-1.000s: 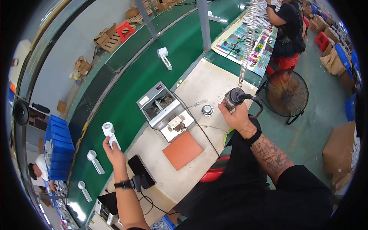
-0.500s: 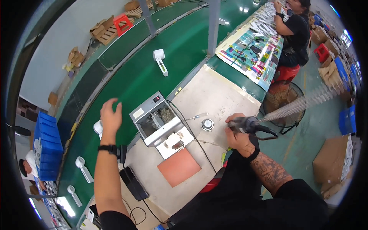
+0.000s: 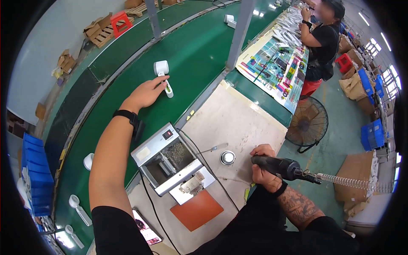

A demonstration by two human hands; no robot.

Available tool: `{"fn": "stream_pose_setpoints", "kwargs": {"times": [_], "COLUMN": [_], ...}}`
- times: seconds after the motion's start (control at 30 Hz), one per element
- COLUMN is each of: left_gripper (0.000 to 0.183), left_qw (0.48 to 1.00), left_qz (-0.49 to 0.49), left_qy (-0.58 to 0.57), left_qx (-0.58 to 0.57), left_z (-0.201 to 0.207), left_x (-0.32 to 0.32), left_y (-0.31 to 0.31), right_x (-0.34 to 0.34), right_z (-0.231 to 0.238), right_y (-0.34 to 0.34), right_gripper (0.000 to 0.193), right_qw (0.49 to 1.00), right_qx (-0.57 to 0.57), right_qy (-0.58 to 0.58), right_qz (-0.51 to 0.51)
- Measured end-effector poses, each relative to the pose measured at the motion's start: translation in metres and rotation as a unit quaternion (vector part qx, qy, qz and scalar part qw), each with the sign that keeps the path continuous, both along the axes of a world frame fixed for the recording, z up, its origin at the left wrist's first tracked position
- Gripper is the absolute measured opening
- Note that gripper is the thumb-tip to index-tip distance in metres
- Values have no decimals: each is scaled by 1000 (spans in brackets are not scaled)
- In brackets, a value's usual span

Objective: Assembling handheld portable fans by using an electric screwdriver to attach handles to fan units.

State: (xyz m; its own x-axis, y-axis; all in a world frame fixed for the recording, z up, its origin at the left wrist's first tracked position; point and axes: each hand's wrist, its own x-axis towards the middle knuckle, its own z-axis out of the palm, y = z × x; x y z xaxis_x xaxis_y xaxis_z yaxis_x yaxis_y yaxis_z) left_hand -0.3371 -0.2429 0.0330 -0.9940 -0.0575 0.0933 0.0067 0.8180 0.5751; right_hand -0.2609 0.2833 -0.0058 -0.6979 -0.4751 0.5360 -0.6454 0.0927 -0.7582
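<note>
Grips electric screwdriver (image 3: 280, 167) on coil spring (image 3: 338, 179), likely for lightness, in right hand (image 3: 264, 177); holds left hand (image 3: 145, 92) over white handheld device (image 3: 161, 68), upper left, grasp unclear.

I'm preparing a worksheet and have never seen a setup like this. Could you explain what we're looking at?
No robot here: a person works bare-handed, seen from a wide fisheye camera on their head, looking down, so straight edges bend.

The right grip holds a black cylindrical power tool with a silver coiled cord. The left grip is at the handle of a white round-headed device on a smooth green surface; whether it has closed is unclear.

On the pale worktop are a grey metal box, a reddish-brown rectangular mat and a round silver-topped object.
</note>
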Motion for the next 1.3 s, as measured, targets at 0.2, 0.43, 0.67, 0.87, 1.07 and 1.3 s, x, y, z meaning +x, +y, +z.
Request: {"fn": "stream_pose_setpoints", "kwargs": {"times": [0.2, 0.43, 0.67, 0.87, 1.07, 1.3], "left_gripper": [38, 34, 30, 21, 18, 19], "left_qw": [990, 943, 904, 891, 940, 980], "left_qz": [127, 321, 412, 362, 231, 135], "left_qy": [-61, 10, 81, 150, -30, 93], "left_qx": [-26, 91, 76, 228, 248, 114], "left_z": [16, 9, 74, 88, 92, 43], "left_x": [15, 166, 327, 455, 484, 421], "left_y": [15, -2, 75, 143, 289, 340], "right_x": [5, 23, 54, 71, 113, 152], "right_z": [3, -5, 13, 97, 197, 196], "right_y": [2, 9, 18, 2, -24, -62], "right_gripper": [41, 24, 11, 45, 89, 86], "right_qw": [999, 998, 990, 994, 952, 915], "right_qx": [19, 43, -48, -100, -143, -204], "right_qy": [24, 24, -117, 20, -86, -195], "right_qz": [-27, -34, -63, 25, 258, 287]}}
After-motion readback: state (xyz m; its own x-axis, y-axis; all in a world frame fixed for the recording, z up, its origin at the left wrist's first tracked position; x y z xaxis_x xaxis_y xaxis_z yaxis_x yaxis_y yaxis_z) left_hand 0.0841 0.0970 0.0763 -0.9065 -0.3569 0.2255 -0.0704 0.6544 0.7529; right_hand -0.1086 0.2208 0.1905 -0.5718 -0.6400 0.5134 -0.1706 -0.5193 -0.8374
